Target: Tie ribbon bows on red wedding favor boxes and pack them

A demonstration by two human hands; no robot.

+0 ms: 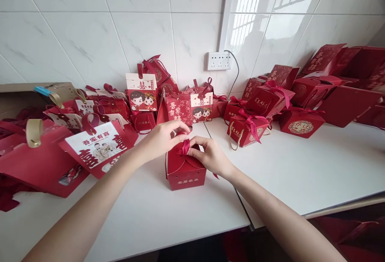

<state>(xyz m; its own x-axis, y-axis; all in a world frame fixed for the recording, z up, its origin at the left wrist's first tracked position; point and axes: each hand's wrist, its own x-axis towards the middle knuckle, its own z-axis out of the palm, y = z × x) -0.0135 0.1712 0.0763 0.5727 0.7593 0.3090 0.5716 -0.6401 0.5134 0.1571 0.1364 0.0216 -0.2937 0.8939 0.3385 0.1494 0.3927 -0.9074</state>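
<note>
In the middle of the white table stands a red gift box with gold characters on its front and curved flaps folded over the top. A dark red ribbon is gathered in a loop above the flaps. My left hand comes from the left, its thumb and fingers pinched on the ribbon. My right hand comes from the right and pinches the ribbon too, its fingers curled just above the lid. One ribbon tail hangs beside the box's right side. The ribbon's knot is partly hidden by my fingers.
Red gift bags crowd the left side. Finished-looking ribboned boxes and larger stacked red boxes stand at the right. A wall socket with a cable sits on the tiled wall. The table's front edge is near me.
</note>
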